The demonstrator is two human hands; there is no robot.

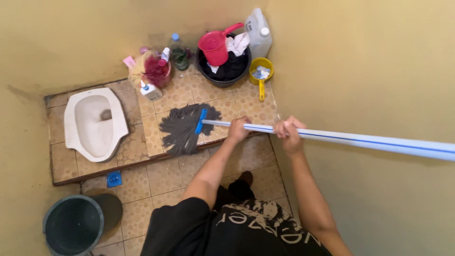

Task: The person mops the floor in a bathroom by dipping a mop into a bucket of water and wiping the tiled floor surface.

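Both my hands grip the long white mop handle (369, 141) with a blue stripe. My left hand (238, 129) holds it low, close to the blue clamp. My right hand (288, 134) holds it a little higher up the pole. The grey string mop head (182, 127) lies spread on the raised tiled platform (161, 97), near its front edge. The handle runs out of view to the right.
A white squat toilet (95, 123) sits at the platform's left. A black basin (222, 66) with a red scoop (215, 46), a yellow ladle (261, 73), a white jug (258, 33) and bottles (156, 71) stand at the back. A dark bucket (76, 225) stands bottom left, near a blue floor drain (113, 178).
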